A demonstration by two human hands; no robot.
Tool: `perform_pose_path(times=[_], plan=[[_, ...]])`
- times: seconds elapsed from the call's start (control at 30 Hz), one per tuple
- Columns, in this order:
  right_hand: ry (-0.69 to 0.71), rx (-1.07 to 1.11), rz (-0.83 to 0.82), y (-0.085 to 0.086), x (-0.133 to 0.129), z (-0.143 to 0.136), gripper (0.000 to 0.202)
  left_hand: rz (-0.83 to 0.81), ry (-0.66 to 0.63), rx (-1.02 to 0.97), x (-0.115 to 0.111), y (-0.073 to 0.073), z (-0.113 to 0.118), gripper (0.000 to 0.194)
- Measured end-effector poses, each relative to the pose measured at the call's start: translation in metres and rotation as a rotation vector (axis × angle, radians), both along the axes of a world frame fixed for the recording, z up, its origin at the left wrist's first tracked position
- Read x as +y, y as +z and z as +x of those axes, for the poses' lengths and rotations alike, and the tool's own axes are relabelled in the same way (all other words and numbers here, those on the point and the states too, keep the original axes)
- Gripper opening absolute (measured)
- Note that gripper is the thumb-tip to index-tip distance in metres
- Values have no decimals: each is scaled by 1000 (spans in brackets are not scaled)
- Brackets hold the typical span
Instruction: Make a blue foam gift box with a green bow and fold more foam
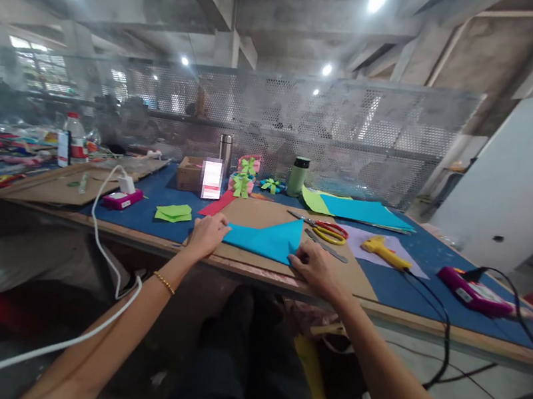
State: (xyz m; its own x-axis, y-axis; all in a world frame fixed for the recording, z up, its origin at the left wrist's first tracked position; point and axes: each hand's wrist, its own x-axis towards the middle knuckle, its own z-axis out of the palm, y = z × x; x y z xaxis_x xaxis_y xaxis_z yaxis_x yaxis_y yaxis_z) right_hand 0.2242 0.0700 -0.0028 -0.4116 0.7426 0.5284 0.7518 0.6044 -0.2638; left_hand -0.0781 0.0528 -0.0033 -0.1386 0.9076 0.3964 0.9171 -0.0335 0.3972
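A bright blue sheet (265, 238) of felt or craft paper, folded, lies on the brown cardboard at the table's front edge. Its right part slopes up to a corner. My left hand (209, 234), fingers bent and closed, grips its left end. At the right edge my right hand (314, 264) pinches the sheet with thumb and curled fingers. Just beyond that hand are scissors (329, 232) with yellow and red handles, and a grey metal blade-like tool (327, 244). A red piece (218, 204) lies behind my left hand.
Right: a yellow glue gun (384, 250) on a lilac sheet (359, 238), a purple power box (474, 291). Left: green pieces (173, 212), another purple box (122, 199) with a white cable (97, 227). Behind: a lit phone (211, 181), green bottle (297, 177), blue sheets (370, 212).
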Motion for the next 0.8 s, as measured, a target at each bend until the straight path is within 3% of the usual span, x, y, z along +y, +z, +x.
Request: perform_pose_path(times=[0.2, 0.43, 0.8], plan=[[-3, 3, -12, 2, -3, -1, 20, -66, -69, -115, 5, 8, -9, 19], [-23, -24, -25, 3, -3, -2, 19, -89, -81, -66, 3, 15, -4, 18], [-31, -45, -35, 5, -5, -2, 19, -24, -119, 41, 11, 0, -3, 20]])
